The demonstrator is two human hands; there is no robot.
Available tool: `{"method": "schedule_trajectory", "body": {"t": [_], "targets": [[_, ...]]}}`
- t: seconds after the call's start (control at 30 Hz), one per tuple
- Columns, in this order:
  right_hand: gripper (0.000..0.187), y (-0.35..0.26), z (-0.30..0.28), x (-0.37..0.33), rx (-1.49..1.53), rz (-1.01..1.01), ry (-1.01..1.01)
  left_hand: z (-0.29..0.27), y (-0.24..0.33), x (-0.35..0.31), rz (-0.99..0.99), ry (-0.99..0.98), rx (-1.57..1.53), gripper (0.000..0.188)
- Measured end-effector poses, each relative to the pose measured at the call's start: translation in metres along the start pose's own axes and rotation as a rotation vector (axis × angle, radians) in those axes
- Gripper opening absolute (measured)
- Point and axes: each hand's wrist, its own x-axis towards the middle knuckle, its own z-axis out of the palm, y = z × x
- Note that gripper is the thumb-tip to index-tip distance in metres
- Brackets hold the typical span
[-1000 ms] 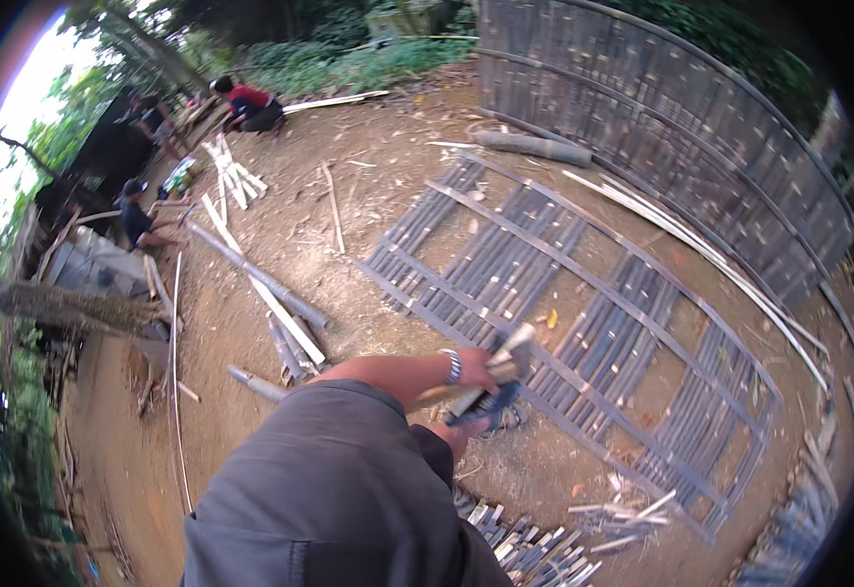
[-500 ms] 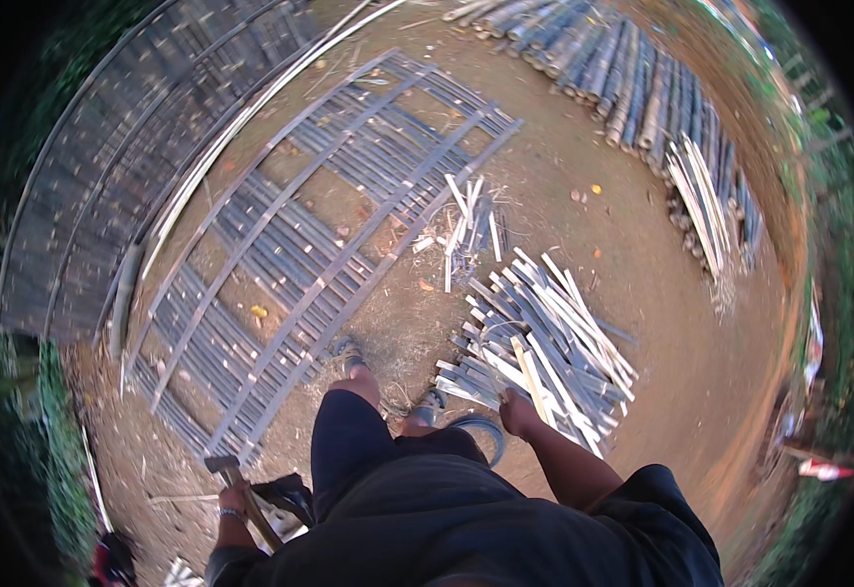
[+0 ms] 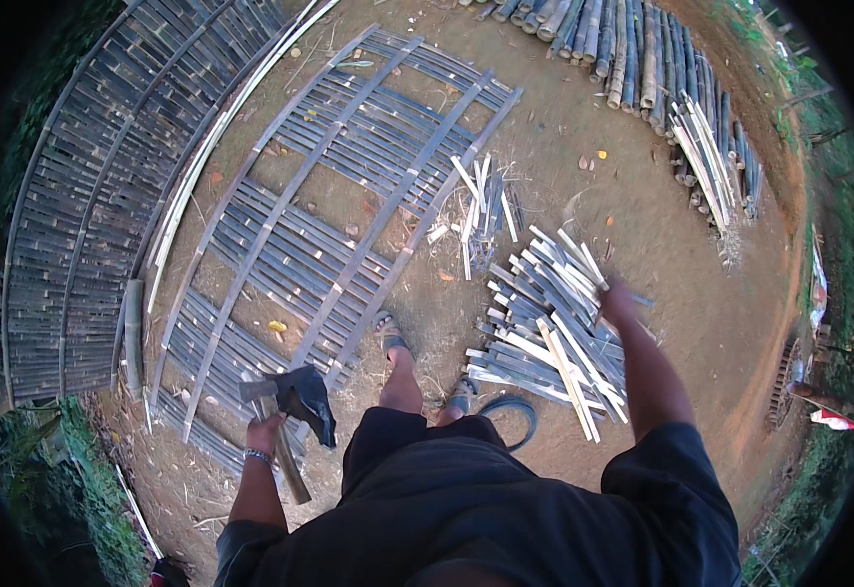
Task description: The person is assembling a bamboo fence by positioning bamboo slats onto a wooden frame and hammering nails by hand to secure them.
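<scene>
My left hand (image 3: 267, 433) is closed round the wooden handle of a hammer (image 3: 291, 479), whose metal head sticks out past my fist. A black, floppy piece of sheet or bag (image 3: 308, 399) hangs right beside that hand; whether my fingers hold it too, I cannot tell. On the right, my arm stretches forward over a pile of split bamboo strips (image 3: 535, 338), dark on one face and pale on the other. My right hand (image 3: 620, 305) is at the pile's right side, against the pale strip ends. Its fingers are blurred and partly hidden.
A slatted bamboo frame (image 3: 300, 235) lies on the ground ahead left, with a larger bamboo panel (image 3: 104, 215) beyond it. Smaller strips (image 3: 481, 210) lie farther ahead. Bamboo poles (image 3: 642, 59) are stacked at far right. A dark coil (image 3: 517, 421) rests near my feet.
My right hand has reached forward and right across the strip pile. My left hand has moved up and inward with the hammer, and the black floppy piece now shows beyond it.
</scene>
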Motion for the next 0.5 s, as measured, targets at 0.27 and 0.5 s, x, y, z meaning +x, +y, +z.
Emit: {"method": "schedule_trajectory", "body": {"t": [0.27, 0.5], "targets": [[0.079, -0.038, -0.118, 0.008, -0.038, -0.310, 0.860, 0.024, 0.187, 0.042, 0.212, -0.088, 0.118, 0.044], [0.049, -0.197, 0.016, -0.117, 0.415, -0.347, 0.107, 0.081, 0.251, 0.075, 0.243, -0.324, -0.480, 0.027]]}}
